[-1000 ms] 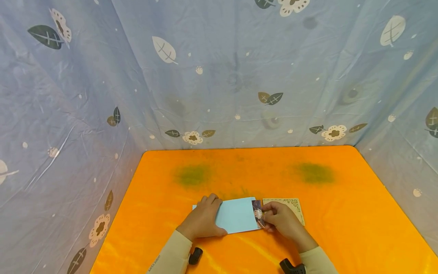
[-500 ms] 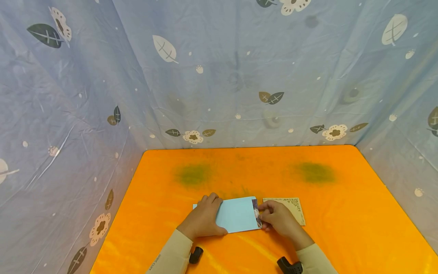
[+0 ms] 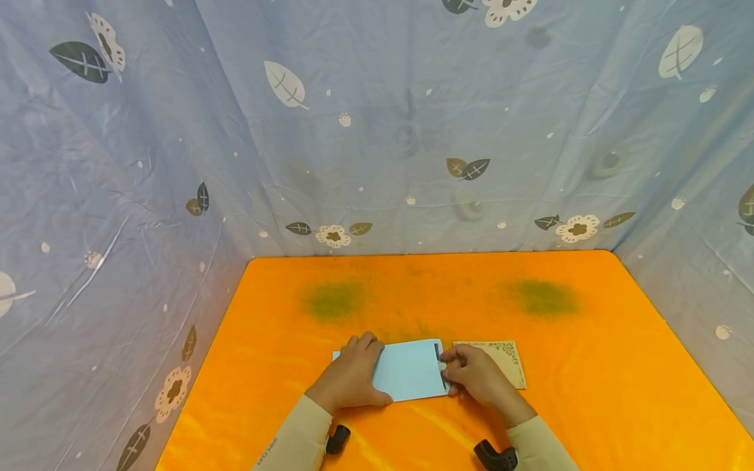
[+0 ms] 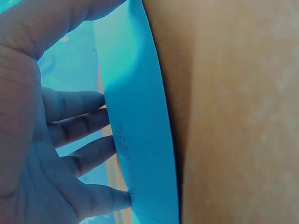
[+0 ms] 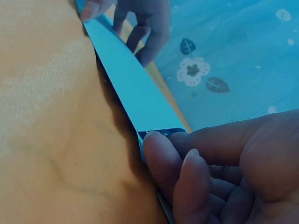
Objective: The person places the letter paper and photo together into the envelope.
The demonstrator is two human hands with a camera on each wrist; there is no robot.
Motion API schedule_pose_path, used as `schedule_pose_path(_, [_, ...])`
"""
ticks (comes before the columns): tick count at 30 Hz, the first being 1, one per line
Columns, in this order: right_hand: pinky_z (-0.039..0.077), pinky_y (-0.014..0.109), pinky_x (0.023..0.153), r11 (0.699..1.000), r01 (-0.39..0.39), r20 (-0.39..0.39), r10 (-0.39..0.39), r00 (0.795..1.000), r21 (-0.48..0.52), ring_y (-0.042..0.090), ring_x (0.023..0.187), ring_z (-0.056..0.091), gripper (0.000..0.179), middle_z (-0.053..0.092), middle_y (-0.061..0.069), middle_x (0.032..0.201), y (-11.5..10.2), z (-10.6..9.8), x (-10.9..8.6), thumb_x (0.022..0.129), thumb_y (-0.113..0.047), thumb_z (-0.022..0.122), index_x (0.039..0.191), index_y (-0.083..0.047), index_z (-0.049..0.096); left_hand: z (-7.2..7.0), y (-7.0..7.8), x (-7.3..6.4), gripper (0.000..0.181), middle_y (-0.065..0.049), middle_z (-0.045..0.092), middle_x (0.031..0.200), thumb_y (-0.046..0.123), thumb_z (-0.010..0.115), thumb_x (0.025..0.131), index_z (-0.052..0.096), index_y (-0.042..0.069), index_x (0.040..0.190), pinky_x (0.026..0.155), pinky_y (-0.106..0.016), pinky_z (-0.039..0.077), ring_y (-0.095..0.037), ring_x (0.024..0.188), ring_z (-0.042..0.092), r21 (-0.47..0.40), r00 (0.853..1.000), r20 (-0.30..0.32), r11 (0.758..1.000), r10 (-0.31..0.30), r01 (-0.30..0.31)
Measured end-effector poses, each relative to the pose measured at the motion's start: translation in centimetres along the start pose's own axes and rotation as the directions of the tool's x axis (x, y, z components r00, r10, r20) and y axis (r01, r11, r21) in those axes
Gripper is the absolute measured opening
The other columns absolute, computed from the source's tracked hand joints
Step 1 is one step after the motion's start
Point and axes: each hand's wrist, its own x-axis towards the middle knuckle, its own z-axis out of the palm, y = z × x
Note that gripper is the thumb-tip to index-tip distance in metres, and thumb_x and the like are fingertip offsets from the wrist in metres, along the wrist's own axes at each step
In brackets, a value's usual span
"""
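Observation:
A light blue envelope (image 3: 408,371) lies crosswise near the front of the table in the head view. My left hand (image 3: 353,376) grips its left part, with the thumb at the near edge and the fingers along the far edge. Small printed lines show on the envelope in the left wrist view. At its right end a narrow strip of a dark picture card (image 3: 438,351) shows at the mouth; the rest is hidden inside. My right hand (image 3: 480,379) pinches the card's end between thumb and fingers, fingertips (image 5: 156,140) right at the mouth.
A tan card or envelope (image 3: 509,357) with a patterned corner lies just behind my right hand. The orange tabletop (image 3: 424,288) ends at a patterned blue curtain (image 3: 406,131) at the back and both sides.
My right hand has moved left, and the picture card has slid further into the envelope, leaving only a thin strip outside. My left hand and the envelope stay almost in place.

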Motion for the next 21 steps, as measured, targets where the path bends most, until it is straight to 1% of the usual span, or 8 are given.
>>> schedule_pose_path(5, [0.053,0.031,0.052,1.000,-0.004,-0.002,0.004,1.000,0.001,0.028,0.062,0.068,0.023,0.067,0.012,0.084,0.06,0.17,0.18,0.103,0.006,0.066,0.125,0.014,0.064,-0.01,-0.01,-0.07,0.089,-0.004,0.055,0.134,0.051,0.095,0.078,0.062,0.003,0.145,0.092,-0.038,0.052,-0.023,0.111,0.050,-0.014,1.000,0.001,1.000,-0.002,0.002])
schedule_pose_path(7, [0.053,0.031,0.054,1.000,-0.004,-0.003,0.004,1.000,-0.003,0.029,0.062,0.068,0.023,0.068,0.012,0.084,0.10,0.18,0.24,0.103,0.006,0.065,0.125,0.013,0.064,0.03,-0.04,-0.06,0.089,-0.004,0.055,0.134,0.051,0.095,0.078,0.061,0.003,0.146,0.093,-0.038,0.052,-0.023,0.111,0.050,-0.015,1.000,0.005,1.000,-0.004,0.004])
schedule_pose_path(21, [0.058,0.032,0.075,1.000,-0.009,0.023,0.008,1.000,0.029,0.033,0.063,0.069,0.026,0.069,0.011,0.084,0.38,0.16,0.45,0.104,0.004,0.065,0.127,0.015,0.062,-0.03,0.08,-0.14,0.089,-0.005,0.054,0.136,0.050,0.094,0.078,0.061,0.003,0.146,0.095,-0.039,0.052,-0.024,0.113,0.050,-0.009,1.000,0.009,1.000,-0.007,0.007])
